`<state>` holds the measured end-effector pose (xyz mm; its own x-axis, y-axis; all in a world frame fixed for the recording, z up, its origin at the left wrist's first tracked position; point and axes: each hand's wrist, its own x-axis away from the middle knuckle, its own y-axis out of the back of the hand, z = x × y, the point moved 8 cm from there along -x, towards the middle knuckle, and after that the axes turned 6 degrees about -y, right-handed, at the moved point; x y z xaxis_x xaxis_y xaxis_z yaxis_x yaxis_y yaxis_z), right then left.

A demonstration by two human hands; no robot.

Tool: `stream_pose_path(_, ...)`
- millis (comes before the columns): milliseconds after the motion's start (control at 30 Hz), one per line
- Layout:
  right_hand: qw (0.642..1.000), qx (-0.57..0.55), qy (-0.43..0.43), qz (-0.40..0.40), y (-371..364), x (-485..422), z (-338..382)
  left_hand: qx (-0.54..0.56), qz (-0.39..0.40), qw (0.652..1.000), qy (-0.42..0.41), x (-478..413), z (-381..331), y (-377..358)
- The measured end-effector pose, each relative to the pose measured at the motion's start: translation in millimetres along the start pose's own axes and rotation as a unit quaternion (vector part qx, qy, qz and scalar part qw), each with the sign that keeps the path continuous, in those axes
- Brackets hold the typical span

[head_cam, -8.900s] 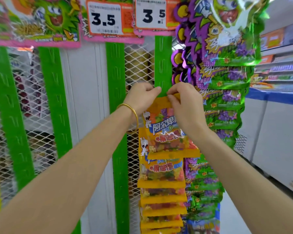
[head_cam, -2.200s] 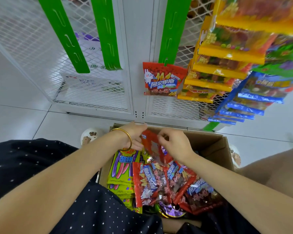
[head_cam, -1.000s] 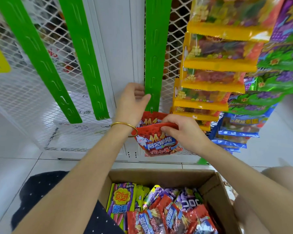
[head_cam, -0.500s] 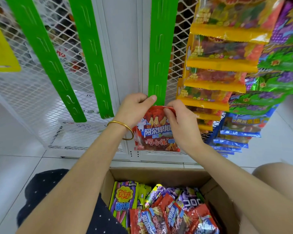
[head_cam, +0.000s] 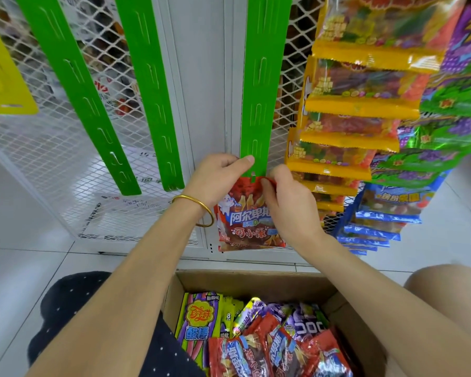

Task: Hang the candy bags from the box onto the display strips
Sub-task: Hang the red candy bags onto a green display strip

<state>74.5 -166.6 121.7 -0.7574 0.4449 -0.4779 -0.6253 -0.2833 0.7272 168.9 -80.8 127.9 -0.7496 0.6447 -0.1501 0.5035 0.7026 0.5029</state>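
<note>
Grip: both hands pinch the top edge of the red candy bag; the left hand has its thumb pressed against the lower end of the green display strip, the right hand curls its fingers over the bag's header.
Wire rack: white mesh backing; three green strips hang on it, two of them bare.
Box: cardboard, open on the floor below, holding many more candy bags.
Hung stock: yellow bags crowd the neighbouring column, just beside the right hand.
Strip: only its lowest hook is in use; the slots above look empty.
Bag position: at the strip's bottom end, header hole near the hook, body hanging free.
Risk, hook: the tab may miss the hole, since fingers hide it; the bag would drop on release.
Risk, header: a hard pull could tear the thin hole.
Risk, neighbours: the right wrist could knock the yellow bags loose.
</note>
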Motion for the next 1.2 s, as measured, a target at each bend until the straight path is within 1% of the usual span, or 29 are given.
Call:
stream_pose_path(200,0.999,0.012,-0.017,0.029,-11,8,-11,-0.034,0.034,0.999,-0.02,3,5,-1)
stream_pose_path(400,0.997,-0.026,-0.05,0.044,-5,14,-24,-0.123,0.022,0.99,-0.072,8,7,-1)
stream_pose_path(467,0.999,-0.014,-0.035,0.027,2,25,-31,-0.138,-0.007,0.987,-0.081,13,12,5)
stream_pose_path(567,0.999,0.028,0.008,-0.015,17,52,-39,-0.145,-0.112,0.974,-0.133,32,11,23)
stream_pose_path(600,0.999,0.048,0.006,0.001,14,62,-45,-0.14,-0.141,0.969,-0.148,42,11,26)
stream_pose_path(633,0.996,0.077,0.0,0.05,3,72,-53,-0.137,-0.155,0.966,-0.157,51,11,25)
stream_pose_path(667,0.985,0.107,-0.008,0.132,-16,85,-66,-0.137,-0.15,0.966,-0.159,60,13,20)
stream_pose_path(700,0.965,0.123,-0.015,0.232,-39,101,-82,-0.141,-0.13,0.968,-0.161,67,16,11)
stream_pose_path(767,0.901,0.111,-0.033,0.419,-80,141,-117,-0.149,-0.068,0.972,-0.166,78,24,-13)
stream_pose_path(800,0.865,0.11,-0.047,0.488,-93,162,-133,-0.147,-0.036,0.975,-0.163,82,30,-26)
stream_pose_path(867,0.803,0.137,-0.069,0.576,-108,199,-161,-0.142,0.019,0.979,-0.144,87,40,-51)
stream_pose_path(900,0.785,0.156,-0.072,0.596,-113,213,-171,-0.142,0.038,0.98,-0.136,88,42,-61)
stream_pose_path(933,0.776,0.176,-0.071,0.601,-116,223,-180,-0.144,0.054,0.979,-0.132,88,42,-69)
stream_pose_path(1000,0.769,0.217,-0.073,0.597,-119,236,-194,-0.144,0.079,0.977,-0.136,87,41,-84)
stream_pose_path(1100,0.749,0.256,-0.087,0.605,-122,251,-213,-0.136,0.101,0.976,-0.137,82,40,-96)
stream_pose_path(1133,0.754,0.259,-0.09,0.597,-121,251,-217,-0.137,0.106,0.976,-0.134,81,40,-99)
stream_pose_path(1200,0.78,0.252,-0.099,0.564,-116,245,-218,-0.139,0.112,0.976,-0.128,79,41,-104)
